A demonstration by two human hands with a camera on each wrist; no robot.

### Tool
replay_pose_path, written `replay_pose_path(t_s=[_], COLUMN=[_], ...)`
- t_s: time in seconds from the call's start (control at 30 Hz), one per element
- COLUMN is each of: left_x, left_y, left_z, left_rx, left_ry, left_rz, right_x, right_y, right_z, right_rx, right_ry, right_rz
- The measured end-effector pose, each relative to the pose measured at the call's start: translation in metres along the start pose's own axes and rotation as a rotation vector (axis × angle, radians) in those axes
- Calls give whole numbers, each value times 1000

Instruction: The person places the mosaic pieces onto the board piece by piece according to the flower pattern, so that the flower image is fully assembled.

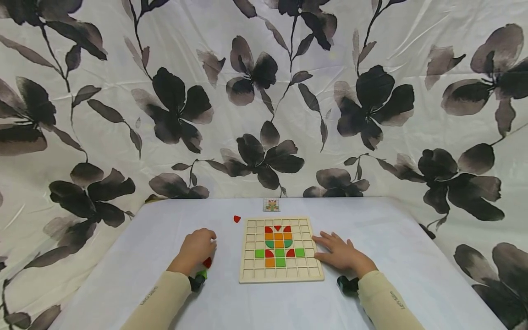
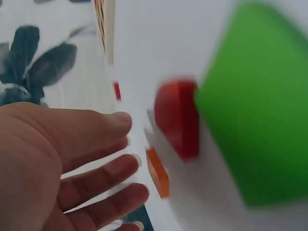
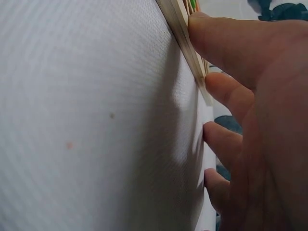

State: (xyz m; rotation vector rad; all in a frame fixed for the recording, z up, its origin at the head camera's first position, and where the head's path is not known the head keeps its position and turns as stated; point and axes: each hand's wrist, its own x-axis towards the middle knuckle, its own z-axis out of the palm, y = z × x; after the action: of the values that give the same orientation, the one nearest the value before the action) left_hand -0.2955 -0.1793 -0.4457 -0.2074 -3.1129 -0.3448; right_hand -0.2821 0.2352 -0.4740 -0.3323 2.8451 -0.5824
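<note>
A wooden grid board [image 1: 252, 275] lies on the white table, with red, orange and green tiles set in its middle cells. My right hand [image 1: 340, 251] rests at the board's right edge, fingers spread, the thumb touching the rim in the right wrist view. Left of the board is my left hand [image 1: 196, 246], fingers loosely bent and holding nothing. Near its fingertips lies an orange tile [image 2: 158, 173]. Closer to the left wrist are a red piece [image 2: 177, 118] with a curved side and a large, blurred green tile [image 2: 260, 106].
A small pattern card [image 1: 271, 205] lies behind the board. Another red piece [image 1: 237, 219] sits off the board's far left corner. A flower-print cloth [image 1: 313, 110] hangs behind the table [image 1: 165, 220].
</note>
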Motion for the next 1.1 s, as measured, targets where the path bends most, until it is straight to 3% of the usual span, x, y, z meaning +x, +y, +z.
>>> replay_pose_path(t_s=[0.2, 0.53, 0.73, 0.9, 1.1], left_x=[2, 3, 5, 4, 8], left_y=[-16, -23, -24, -16, 10], left_z=[-2, -3, -5, -7, -8], left_rx=[13, -53, -115, -114, -101], left_ry=[-13, -73, -78, -62, -70], left_rz=[-51, -170, -173, -112, -85], right_x=[-2, -3, -4, -4, -4], right_y=[-1, -3, -4, -3, -3], right_z=[-1, -2, -2, -2, -2], right_rx=[12, 16, 27, 24, 23], right_ry=[7, 2, 0, -3, 2], right_rz=[-7, -3, 7, 6, -3])
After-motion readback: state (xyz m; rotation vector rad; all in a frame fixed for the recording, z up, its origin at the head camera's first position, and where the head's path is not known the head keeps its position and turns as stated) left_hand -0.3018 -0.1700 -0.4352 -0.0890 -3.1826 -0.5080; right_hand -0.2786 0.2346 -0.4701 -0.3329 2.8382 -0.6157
